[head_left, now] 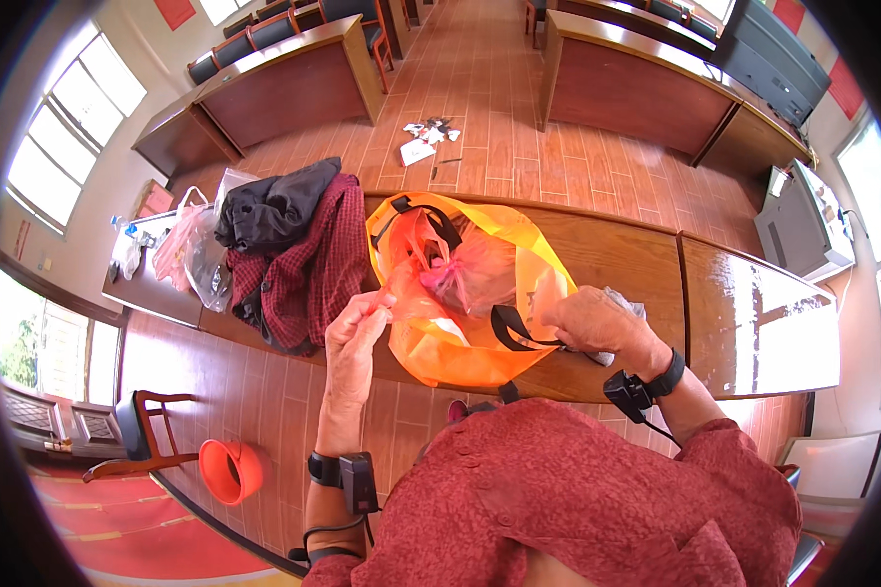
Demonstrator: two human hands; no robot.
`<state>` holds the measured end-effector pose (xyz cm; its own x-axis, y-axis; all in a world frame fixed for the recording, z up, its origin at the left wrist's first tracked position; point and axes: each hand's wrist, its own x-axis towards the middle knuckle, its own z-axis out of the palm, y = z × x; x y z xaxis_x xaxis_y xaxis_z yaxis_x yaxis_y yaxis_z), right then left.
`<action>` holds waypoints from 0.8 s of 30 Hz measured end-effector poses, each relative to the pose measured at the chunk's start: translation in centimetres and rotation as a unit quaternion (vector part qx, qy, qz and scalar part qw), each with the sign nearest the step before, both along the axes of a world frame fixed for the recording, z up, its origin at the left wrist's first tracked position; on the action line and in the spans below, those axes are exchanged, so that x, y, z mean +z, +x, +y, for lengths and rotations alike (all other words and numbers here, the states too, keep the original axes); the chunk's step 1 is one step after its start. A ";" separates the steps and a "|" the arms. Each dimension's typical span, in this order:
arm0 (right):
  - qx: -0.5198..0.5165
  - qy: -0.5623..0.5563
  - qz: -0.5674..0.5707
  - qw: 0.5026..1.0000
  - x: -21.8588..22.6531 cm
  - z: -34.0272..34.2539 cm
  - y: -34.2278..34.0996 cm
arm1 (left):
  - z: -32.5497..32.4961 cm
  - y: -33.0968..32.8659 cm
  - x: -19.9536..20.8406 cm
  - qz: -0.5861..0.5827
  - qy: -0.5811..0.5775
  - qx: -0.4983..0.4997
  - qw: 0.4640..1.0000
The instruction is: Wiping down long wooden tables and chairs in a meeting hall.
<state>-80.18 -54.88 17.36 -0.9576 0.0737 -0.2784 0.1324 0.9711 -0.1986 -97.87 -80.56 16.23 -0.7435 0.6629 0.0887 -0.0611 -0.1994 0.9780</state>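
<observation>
A yellow-orange tote bag [440, 364] with black straps stands wide-mouthed on the wooden table in front of me. Inside it lie a thin red plastic bag [411, 293] and a knotted pinkish see-through bag [478, 271] whose contents I cannot make out. At the tote's left side, my left hand [355, 331] pinches the edge of the red plastic bag between thumb and fingertips. My right hand [597, 321] is closed on the tote's right rim, close to a black strap [515, 328]. A greyish item [625, 303] is partly hidden behind that hand.
Left of the tote, a dark jacket [274, 207] lies on a red checked garment [318, 256], beside clear plastic bags [206, 264]. The wooden table [626, 256] extends right. A red bucket [231, 472] and a chair [147, 435] stand on the floor at left. Papers [419, 151] litter the floor beyond.
</observation>
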 end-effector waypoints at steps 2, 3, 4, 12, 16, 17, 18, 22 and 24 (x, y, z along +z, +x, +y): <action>-0.019 -0.003 -0.016 1.000 0.2 -0.3 -0.5 | 0.2 -0.1 0.6 -0.023 0.047 -0.033 0.998; -0.011 -0.042 0.002 0.999 0.4 -0.2 -0.8 | 0.2 -0.1 0.8 -0.049 0.091 -0.060 0.993; -0.002 -0.081 0.020 0.996 0.7 -0.2 -1.1 | 0.2 -0.2 1.1 -0.055 0.089 -0.064 0.992; 0.055 -0.250 0.127 0.958 3.8 -2.6 -8.1 | -1.1 1.4 3.5 -0.019 0.093 -0.164 0.982; 0.035 -0.251 0.139 0.957 0.5 -2.1 -11.5 | -1.7 3.4 5.8 0.038 0.028 -0.297 0.954; -0.008 -0.238 0.096 0.966 0.3 -2.2 -12.1 | -1.8 3.6 6.2 0.043 -0.014 -0.351 0.935; 0.006 -0.225 0.154 0.962 -0.1 -2.6 -12.5 | -1.9 3.8 6.2 0.078 -0.018 -0.373 0.924; 0.011 -0.208 0.086 0.974 -1.0 -3.5 -14.6 | -2.1 4.1 6.1 0.153 0.000 -0.422 0.893; 0.040 -0.121 0.045 0.991 -1.8 -3.9 -15.4 | -2.2 4.3 5.9 0.160 -0.009 -0.430 0.888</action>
